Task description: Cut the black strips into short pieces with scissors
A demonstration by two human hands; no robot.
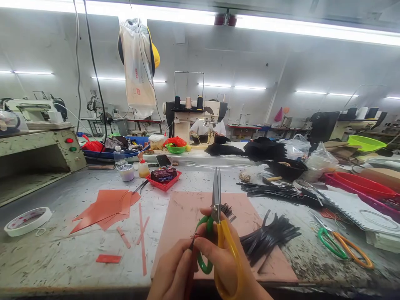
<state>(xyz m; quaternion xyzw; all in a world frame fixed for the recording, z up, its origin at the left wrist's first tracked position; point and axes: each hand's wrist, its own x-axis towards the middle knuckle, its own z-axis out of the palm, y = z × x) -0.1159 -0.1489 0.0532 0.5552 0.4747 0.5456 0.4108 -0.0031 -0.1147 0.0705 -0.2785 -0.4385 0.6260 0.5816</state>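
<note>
Scissors (216,200) with one green and one yellow handle rest in my right hand (223,250), blades pointing up and away. The right thumb and a finger also meet at a small reddish piece. My left hand (175,266) is closed beside it, pinching a thin dark and reddish strip (191,246), mostly hidden by the fingers. Both hands are over the pink board (181,212) at the table's front edge. A bundle of black strips (268,237) lies on the board to the right of my hands.
Orange-red sheets (106,206), narrow strips (143,233) and a tape roll (28,221) lie left. A red tray (164,179) holds a phone. Right are more scissors (340,243), a notebook (362,206) and black strips (275,191). A person (218,127) sits behind a sewing machine (184,121).
</note>
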